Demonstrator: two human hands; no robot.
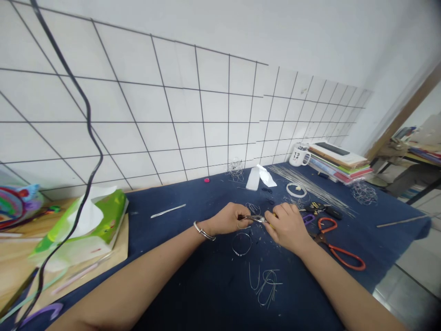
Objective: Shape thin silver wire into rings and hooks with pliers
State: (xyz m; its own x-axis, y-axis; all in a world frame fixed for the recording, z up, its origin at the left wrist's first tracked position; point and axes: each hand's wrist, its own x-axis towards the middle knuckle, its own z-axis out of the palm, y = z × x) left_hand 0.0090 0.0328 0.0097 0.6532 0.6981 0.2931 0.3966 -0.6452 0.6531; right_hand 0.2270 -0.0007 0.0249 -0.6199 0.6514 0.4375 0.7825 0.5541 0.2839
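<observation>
Both hands meet over the dark blue cloth [165, 271] in the middle of the view. My right hand [285, 225] is closed round the yellow handles of a pair of pliers [258, 219], whose metal jaws point left. My left hand [233, 218], with a bangle at the wrist, pinches a piece of thin wire [244, 226] at the jaws; its full shape is partly hidden by the fingers. Just below lies a round wire ring [241, 244]. Nearer to me are several bent wire pieces [268, 285]. Red-handled scissors [344, 255] lie right of my right hand.
Straight wires [310, 186], a white ring-shaped coil [296, 190] and tangled wire [364, 191] lie at the right. Behind stand a mug [299, 155] and stacked books [339, 161]. At left are a green tissue pack [113, 216] and a hanging black cable [88, 115].
</observation>
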